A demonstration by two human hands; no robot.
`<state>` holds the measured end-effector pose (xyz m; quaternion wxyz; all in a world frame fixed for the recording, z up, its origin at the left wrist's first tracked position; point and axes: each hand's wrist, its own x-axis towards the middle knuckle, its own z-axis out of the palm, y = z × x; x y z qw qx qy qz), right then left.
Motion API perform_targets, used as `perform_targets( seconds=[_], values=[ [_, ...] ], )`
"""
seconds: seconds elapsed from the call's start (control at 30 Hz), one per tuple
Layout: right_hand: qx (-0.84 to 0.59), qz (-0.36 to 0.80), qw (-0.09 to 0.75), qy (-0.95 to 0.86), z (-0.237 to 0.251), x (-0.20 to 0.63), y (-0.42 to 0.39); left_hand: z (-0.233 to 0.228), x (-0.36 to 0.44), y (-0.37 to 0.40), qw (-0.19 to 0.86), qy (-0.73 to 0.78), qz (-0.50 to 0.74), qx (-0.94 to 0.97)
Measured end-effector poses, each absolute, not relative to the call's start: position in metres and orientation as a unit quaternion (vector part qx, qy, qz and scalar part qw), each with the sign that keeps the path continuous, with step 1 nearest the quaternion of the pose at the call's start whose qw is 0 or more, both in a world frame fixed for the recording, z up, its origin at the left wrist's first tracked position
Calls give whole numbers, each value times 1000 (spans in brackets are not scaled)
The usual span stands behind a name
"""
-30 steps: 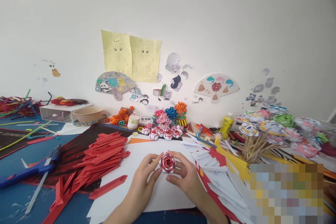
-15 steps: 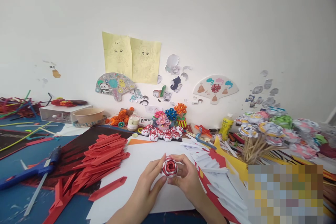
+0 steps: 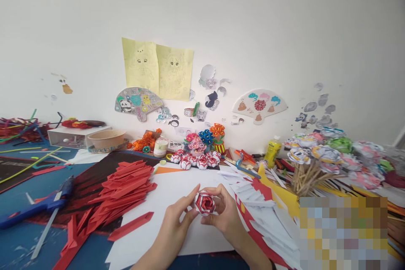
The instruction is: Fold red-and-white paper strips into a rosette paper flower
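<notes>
Between my two hands is a red and white folded paper rose (image 3: 205, 203), its spiral centre facing me, held above a large white paper sheet (image 3: 177, 238). My left hand (image 3: 179, 217) has its thumb and fingers against the rose's left side. On the other side, my right hand (image 3: 223, 213) grips it with thumb below and fingers above. Folded red paper strips (image 3: 126, 192) are heaped to the left, with a single red strip (image 3: 131, 226) lying apart. Folded white paper strips (image 3: 265, 215) lie to the right. Finished red and white roses (image 3: 202, 161) sit in a row beyond the hands.
A blue glue gun (image 3: 53, 200) with a glue stick lies at the left. Behind are a beige bowl (image 3: 106, 138), a white jar (image 3: 160, 147) and a yellow bottle (image 3: 272, 152). Paper flowers on sticks (image 3: 310, 177) stand at the right, before the wall (image 3: 202, 8).
The rose has turned slightly between my fingers. My left thumb has moved up along its side, and both hands stay in nearly the same place.
</notes>
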<state>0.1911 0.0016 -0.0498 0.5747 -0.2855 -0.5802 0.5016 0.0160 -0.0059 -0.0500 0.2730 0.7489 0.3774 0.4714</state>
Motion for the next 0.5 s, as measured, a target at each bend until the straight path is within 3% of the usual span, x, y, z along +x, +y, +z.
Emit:
perform_targets(
  seconds=[0.5],
  values=[
    [-326,493,571,-570,-46,190,-2,-58,14,-5,-35,309,505,805]
  ],
)
